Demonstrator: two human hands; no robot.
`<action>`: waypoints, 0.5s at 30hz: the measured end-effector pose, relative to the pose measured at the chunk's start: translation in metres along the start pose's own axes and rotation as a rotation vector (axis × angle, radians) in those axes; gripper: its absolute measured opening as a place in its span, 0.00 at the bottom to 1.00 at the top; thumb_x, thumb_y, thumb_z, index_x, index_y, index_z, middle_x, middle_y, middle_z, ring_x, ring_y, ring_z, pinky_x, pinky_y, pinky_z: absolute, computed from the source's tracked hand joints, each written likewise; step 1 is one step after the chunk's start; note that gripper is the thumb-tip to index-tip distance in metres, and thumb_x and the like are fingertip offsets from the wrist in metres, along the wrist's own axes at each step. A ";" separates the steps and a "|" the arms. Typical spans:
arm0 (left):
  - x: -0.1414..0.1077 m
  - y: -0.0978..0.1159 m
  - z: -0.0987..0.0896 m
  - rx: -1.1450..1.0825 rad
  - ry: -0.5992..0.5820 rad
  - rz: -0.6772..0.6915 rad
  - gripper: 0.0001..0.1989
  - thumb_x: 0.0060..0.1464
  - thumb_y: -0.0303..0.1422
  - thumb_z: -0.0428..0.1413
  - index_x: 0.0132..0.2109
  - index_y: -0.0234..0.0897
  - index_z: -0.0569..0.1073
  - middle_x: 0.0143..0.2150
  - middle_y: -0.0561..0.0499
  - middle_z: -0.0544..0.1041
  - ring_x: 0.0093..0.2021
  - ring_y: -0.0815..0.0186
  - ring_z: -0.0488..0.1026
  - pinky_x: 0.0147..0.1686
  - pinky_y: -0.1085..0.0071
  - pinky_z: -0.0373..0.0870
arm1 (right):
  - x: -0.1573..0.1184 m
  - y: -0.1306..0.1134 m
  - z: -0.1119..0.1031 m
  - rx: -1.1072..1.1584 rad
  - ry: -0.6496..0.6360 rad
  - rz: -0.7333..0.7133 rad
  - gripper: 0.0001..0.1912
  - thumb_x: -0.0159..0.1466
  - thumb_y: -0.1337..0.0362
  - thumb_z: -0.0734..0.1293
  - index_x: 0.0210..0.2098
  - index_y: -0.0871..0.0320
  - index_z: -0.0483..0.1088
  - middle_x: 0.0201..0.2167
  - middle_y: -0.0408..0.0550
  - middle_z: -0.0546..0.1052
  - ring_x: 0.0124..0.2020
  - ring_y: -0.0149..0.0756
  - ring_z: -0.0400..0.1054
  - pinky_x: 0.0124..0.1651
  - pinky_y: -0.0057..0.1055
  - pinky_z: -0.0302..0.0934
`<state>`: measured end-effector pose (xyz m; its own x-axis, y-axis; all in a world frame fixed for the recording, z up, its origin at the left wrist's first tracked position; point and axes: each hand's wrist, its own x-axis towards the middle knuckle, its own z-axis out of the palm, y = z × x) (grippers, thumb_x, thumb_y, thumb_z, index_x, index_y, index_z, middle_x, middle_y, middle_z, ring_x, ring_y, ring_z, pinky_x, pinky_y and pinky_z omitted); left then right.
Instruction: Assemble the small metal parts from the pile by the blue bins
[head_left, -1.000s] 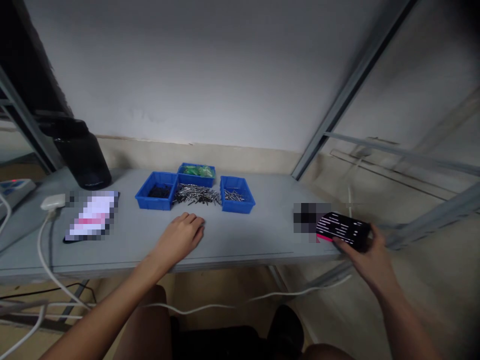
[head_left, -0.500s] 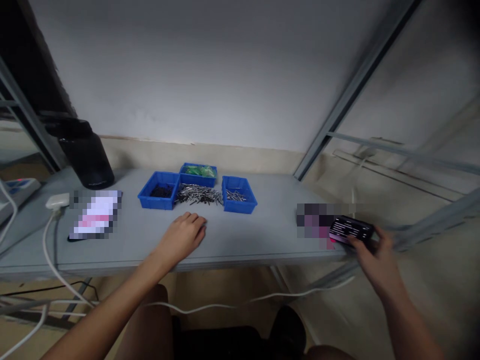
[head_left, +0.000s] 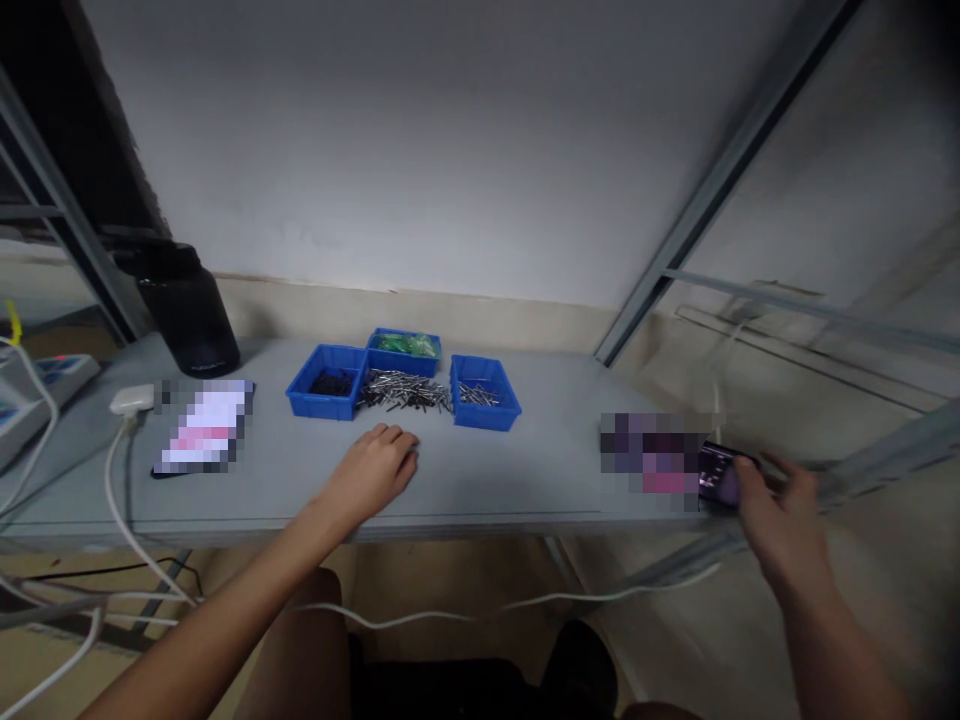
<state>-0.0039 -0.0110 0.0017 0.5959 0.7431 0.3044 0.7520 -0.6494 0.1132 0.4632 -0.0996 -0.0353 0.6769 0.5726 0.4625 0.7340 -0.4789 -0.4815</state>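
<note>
My right hand (head_left: 787, 520) is closed on a dark smartphone (head_left: 718, 475) at the table's right end, thumb over its lit screen. Next to the phone is a blurred-out patch (head_left: 649, 455), and what it covers cannot be made out. My left hand (head_left: 379, 465) rests on the grey table (head_left: 487, 475) with its fingers curled together and nothing visible in them. Just beyond it lies a pile of small silver and black metal pins (head_left: 405, 390). Around the pile stand a blue bin of dark pieces (head_left: 326, 385), one with green plastic packets (head_left: 405, 350) and one of silver pins (head_left: 484, 395).
On the left are a black bottle (head_left: 187, 310), a blurred phone-like device (head_left: 206, 430) with a lit screen, and a white charger (head_left: 133, 399) with its cable. A power strip (head_left: 56, 385) is at the far left. Metal posts (head_left: 720, 200) rise beside the table.
My right hand and the phone have shifted right, and its screen now shows a different picture. My left hand stays in place on the table. The whole view has shifted slightly.
</note>
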 end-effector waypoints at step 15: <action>0.054 -0.022 0.002 0.233 -0.163 -0.224 0.18 0.61 0.20 0.41 0.51 0.26 0.73 0.49 0.35 0.74 0.48 0.55 0.76 0.47 0.62 0.73 | -0.114 -0.252 0.042 0.300 -0.549 -0.907 0.13 0.66 0.66 0.59 0.46 0.56 0.72 0.41 0.50 0.78 0.42 0.38 0.72 0.48 0.33 0.64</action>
<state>0.0119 0.0437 0.0138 0.4319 0.8911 0.1393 0.9019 -0.4271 -0.0646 0.1990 -0.0163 0.0018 -0.2771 0.8835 0.3777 0.8532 0.4070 -0.3261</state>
